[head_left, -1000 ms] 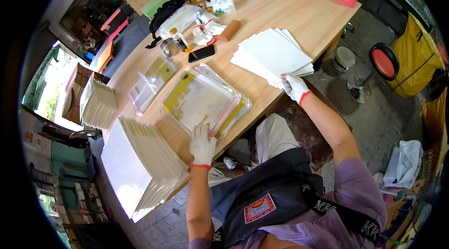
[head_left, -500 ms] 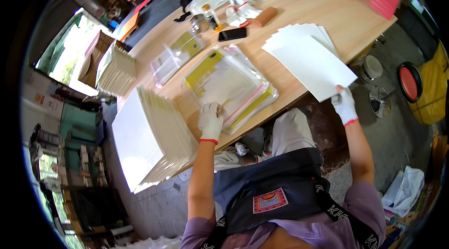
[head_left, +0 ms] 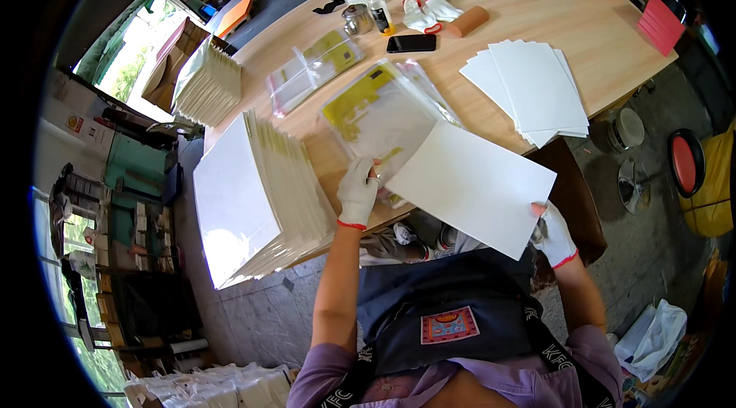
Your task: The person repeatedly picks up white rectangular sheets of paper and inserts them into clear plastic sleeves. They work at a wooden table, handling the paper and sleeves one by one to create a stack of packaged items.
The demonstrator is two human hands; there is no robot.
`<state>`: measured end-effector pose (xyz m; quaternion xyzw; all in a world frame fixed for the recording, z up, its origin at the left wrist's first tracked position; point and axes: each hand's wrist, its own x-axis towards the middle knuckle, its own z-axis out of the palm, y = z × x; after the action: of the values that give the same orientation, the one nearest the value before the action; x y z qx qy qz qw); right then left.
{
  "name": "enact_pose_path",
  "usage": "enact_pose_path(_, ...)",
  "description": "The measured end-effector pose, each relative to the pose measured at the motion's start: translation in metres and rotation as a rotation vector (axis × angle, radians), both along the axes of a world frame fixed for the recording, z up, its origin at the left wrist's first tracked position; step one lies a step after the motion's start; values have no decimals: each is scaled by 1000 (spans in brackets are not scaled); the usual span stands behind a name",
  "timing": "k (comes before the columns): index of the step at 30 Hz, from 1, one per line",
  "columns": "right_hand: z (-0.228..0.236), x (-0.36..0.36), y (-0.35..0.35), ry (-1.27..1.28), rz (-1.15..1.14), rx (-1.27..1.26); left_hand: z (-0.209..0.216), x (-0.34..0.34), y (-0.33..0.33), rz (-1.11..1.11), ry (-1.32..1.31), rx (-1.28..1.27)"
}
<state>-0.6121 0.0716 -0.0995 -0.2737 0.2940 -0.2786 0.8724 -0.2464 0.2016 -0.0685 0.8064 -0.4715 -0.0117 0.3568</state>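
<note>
White print on dark straps; square red-blue patch on the apron. Right hand, knit glove, clamped on right side of a stiff white sheet. Sheet juts past the wooden table's near edge, left end over slick clear plastic bags. Left hand curled at bags' near-left edge; can't tell if pinching film. Fanned sheet pile right of bags.

The sheet is white, the gloves white edged with red, the plastic sleeves apparently printed yellow-green.
</note>
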Motion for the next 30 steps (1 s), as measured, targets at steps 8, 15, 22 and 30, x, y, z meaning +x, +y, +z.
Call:
enact_pose_path(8,2,21,32,-61,-75,87,15,-4,2,-177,88,-74)
enact_pose_path(15,21,38,66,30,-71,16,-25,-53,-3,123,455,-588)
enact_pose_path(22,41,24,82,123,-46,56,-74,-108,-51,31,1542,-959)
enact_pose_path(30,23,67,78,128,131,58,-99,-152,4,-231,1578,-491)
